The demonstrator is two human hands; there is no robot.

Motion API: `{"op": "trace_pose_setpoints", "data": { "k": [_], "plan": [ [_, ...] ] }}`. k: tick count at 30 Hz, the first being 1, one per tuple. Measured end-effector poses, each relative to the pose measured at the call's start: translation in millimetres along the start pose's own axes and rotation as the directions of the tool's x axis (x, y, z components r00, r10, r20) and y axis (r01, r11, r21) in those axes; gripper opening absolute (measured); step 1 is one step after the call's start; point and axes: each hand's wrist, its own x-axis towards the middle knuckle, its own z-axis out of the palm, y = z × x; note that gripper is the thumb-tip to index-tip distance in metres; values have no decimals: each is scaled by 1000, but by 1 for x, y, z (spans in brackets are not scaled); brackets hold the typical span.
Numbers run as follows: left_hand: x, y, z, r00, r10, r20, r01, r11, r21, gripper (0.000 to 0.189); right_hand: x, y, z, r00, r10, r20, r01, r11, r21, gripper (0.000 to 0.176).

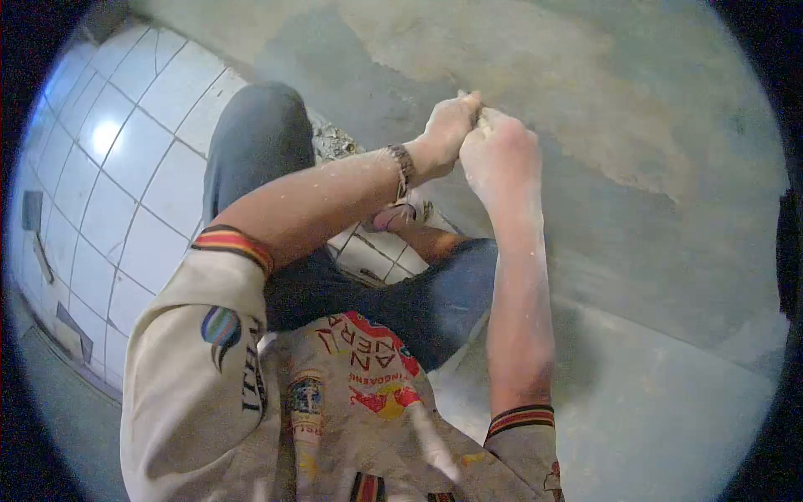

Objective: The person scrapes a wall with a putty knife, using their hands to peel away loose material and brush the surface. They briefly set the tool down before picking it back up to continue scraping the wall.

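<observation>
My left hand (449, 127), with a dark beaded bracelet (402, 170) at the wrist, is closed in front of the mottled grey and tan plaster surface (585, 92). Right beside it, fingers curled at the left fingertips, my right hand (503, 144) is closed too. Pale dust or plaster coats both hands and forearms. Whatever lies between the fingers is hidden, and I cannot tell what it is. Both hands overlap a rough, darker grey patch on the surface in this view.
Shiny white tiles (125, 176) with dark joints spread to the left. A dark bent knee (258, 125) rises there, beside crumbly grey rubble (333, 140). A bare foot (393, 219) shows under my left forearm. A flat grey object (32, 209) lies at the far left.
</observation>
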Motion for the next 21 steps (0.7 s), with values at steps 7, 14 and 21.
{"op": "trace_pose_setpoints", "data": {
  "k": [7, 14, 21],
  "plan": [
    [14, -17, -3, 879, 428, 213, -466, 669, 580, 24, 9, -6, -12, 998, -48, 43, 50, 998, -40, 26],
    [16, -27, -12, 835, 441, 330, -504, 370, 781, 23, -12, -4, -9, 998, 59, 22, -61, 995, 78, 30],
    [-3, -23, -5, 984, -148, -99, 173, 925, 338, 51, -39, 44, 39, 995, 86, -49, -75, 978, 195, 33]
  ]
}}
